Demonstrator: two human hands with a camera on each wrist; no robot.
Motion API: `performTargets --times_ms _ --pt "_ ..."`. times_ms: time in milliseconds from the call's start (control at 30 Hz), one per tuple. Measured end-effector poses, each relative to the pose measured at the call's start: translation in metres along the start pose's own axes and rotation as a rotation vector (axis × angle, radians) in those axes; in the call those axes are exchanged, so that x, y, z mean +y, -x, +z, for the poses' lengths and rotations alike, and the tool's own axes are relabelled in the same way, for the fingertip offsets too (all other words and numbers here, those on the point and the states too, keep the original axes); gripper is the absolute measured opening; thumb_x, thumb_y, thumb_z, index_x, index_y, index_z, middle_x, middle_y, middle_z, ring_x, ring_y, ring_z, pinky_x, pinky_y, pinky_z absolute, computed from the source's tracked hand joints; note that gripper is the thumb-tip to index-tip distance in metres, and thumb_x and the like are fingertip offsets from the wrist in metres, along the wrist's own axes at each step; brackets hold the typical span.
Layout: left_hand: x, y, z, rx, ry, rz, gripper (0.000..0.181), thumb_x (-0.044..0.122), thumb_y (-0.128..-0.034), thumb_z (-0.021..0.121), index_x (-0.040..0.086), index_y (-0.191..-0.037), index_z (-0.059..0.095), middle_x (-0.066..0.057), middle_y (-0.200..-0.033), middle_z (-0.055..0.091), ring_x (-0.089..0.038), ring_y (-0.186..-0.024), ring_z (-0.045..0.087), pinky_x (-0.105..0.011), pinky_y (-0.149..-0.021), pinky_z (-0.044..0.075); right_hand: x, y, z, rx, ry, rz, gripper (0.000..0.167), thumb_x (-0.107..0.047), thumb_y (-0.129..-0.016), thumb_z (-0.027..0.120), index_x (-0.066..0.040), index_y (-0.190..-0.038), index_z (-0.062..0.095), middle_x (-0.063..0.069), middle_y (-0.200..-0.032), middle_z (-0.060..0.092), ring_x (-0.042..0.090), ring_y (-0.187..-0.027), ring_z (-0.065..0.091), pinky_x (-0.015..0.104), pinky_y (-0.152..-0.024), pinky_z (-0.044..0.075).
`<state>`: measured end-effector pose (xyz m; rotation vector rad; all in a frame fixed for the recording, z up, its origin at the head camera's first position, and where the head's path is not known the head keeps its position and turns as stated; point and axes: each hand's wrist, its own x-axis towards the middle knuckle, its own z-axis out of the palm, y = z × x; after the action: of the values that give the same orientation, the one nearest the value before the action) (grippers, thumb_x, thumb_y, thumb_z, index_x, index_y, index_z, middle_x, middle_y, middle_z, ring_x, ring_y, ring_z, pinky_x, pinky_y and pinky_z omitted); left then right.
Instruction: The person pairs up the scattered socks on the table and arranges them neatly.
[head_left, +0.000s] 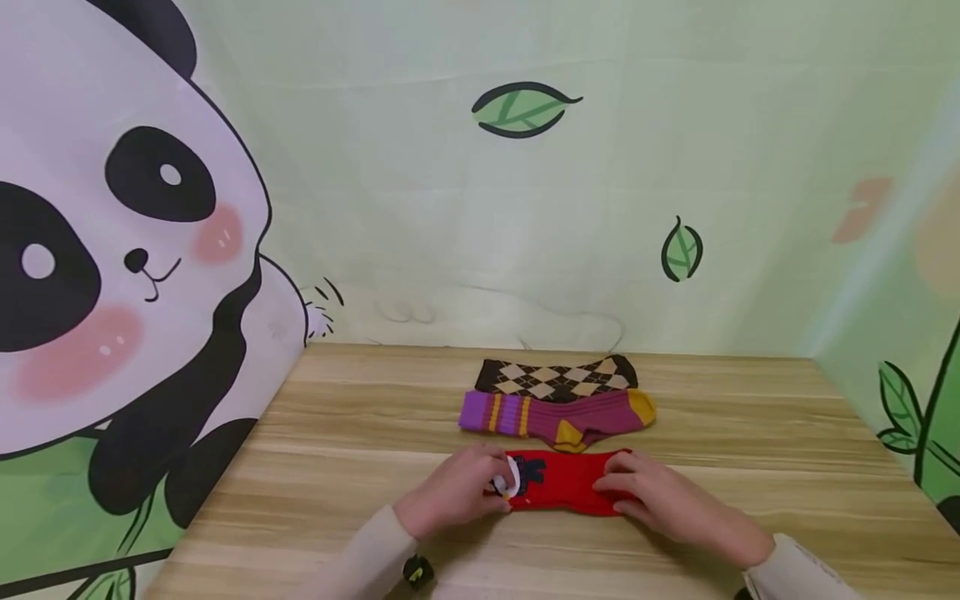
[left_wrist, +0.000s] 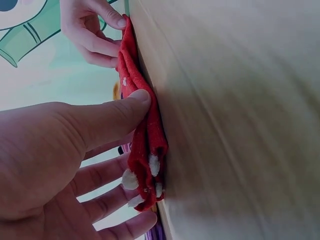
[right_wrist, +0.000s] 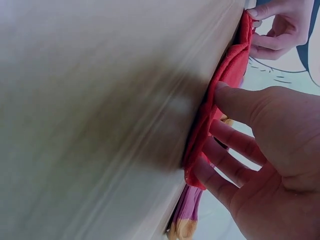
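Observation:
A red sock with a dark and white patterned end lies flat across the tabletop. My left hand holds its patterned left end, thumb at the near edge and fingers on the far side. White tufts show at that end in the left wrist view. On the plain right end, my right hand holds the sock between thumb and fingertips. Layered red fabric shows under the right thumb. Just beyond lies a purple sock with mustard heel, toe and stripes.
A black and tan argyle sock lies behind the purple one, touching it. The wood-grain table meets a pale green printed backdrop at its far edge. A large printed panda covers the left side.

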<state>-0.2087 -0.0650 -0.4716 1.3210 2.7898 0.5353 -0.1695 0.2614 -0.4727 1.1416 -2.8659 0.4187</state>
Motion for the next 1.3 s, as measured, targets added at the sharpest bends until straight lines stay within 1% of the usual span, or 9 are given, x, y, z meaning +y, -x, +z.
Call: performTargets --times_ms 233,367,500,700,867,1000,1200,1300 --pt "-0.004 -0.005 -0.001 0.015 -0.039 0.003 0.018 0.024 -0.0829 0.087 0.015 -0.096 0.078 0.004 -0.101 0.069 -0.012 -0.095 0.061 -0.032 -0.092 0.049 0.006 -0.005 0.0 0.015 0.017 -0.003 0.028 -0.013 -0.092 0.078 -0.018 -0.119 0.076 0.001 -0.118 0.064 0.021 -0.108 0.06 0.043 -0.093 0.055" --pt "-0.007 -0.009 -0.001 0.008 -0.033 -0.015 0.018 0.024 -0.0837 0.087 0.015 -0.097 0.079 0.004 -0.102 0.068 -0.012 -0.094 0.057 -0.031 -0.09 0.048 0.01 -0.008 0.0 0.02 0.013 -0.01 0.028 -0.012 -0.091 0.078 -0.016 -0.119 0.076 0.003 -0.118 0.065 0.023 -0.108 0.06 0.044 -0.094 0.055" --pt "-0.009 -0.012 -0.001 0.008 -0.021 -0.03 0.018 0.023 -0.084 0.087 0.015 -0.097 0.079 0.004 -0.102 0.068 -0.011 -0.092 0.052 -0.029 -0.085 0.047 0.014 -0.009 -0.001 0.023 0.0 -0.005 0.028 -0.012 -0.091 0.078 -0.015 -0.119 0.076 0.004 -0.119 0.064 0.023 -0.109 0.06 0.045 -0.095 0.055" --pt "-0.012 -0.015 -0.001 0.01 -0.007 -0.044 0.017 0.023 -0.0844 0.086 0.015 -0.098 0.078 0.004 -0.103 0.068 -0.011 -0.093 0.052 -0.027 -0.084 0.048 0.019 -0.011 -0.002 0.046 0.008 -0.029 0.028 -0.011 -0.09 0.079 -0.015 -0.118 0.076 0.004 -0.116 0.064 0.022 -0.106 0.059 0.045 -0.092 0.055" --pt "-0.013 -0.017 0.0 0.01 -0.003 -0.047 0.017 0.023 -0.0847 0.086 0.015 -0.097 0.078 0.004 -0.104 0.068 -0.012 -0.094 0.052 -0.028 -0.085 0.047 0.023 -0.012 0.0 0.056 0.009 -0.042 0.027 -0.011 -0.091 0.078 -0.015 -0.118 0.076 0.005 -0.117 0.064 0.023 -0.105 0.059 0.046 -0.092 0.054" --pt "-0.014 -0.018 0.0 0.02 0.004 -0.042 0.016 0.022 -0.0845 0.087 0.015 -0.096 0.078 0.004 -0.104 0.068 -0.013 -0.094 0.052 -0.028 -0.085 0.047 0.024 -0.012 0.001 0.053 0.003 -0.028 0.027 -0.013 -0.091 0.078 -0.016 -0.118 0.076 0.002 -0.117 0.063 0.02 -0.105 0.058 0.044 -0.092 0.054" --pt "-0.013 -0.018 -0.001 0.042 -0.022 -0.026 0.017 0.022 -0.0834 0.087 0.014 -0.095 0.077 0.002 -0.103 0.068 -0.015 -0.093 0.054 -0.029 -0.082 0.047 0.024 -0.012 -0.001 0.054 -0.003 -0.033 0.028 -0.013 -0.091 0.078 -0.017 -0.119 0.076 0.002 -0.117 0.062 0.02 -0.105 0.058 0.044 -0.091 0.054" --pt "-0.012 -0.017 -0.001 0.047 -0.022 -0.024 0.018 0.022 -0.0833 0.088 0.013 -0.094 0.077 0.001 -0.102 0.068 -0.016 -0.093 0.054 -0.029 -0.081 0.047 0.024 -0.012 -0.002 0.054 -0.004 -0.035 0.028 -0.013 -0.091 0.078 -0.017 -0.119 0.075 0.002 -0.117 0.062 0.021 -0.105 0.058 0.044 -0.091 0.054"
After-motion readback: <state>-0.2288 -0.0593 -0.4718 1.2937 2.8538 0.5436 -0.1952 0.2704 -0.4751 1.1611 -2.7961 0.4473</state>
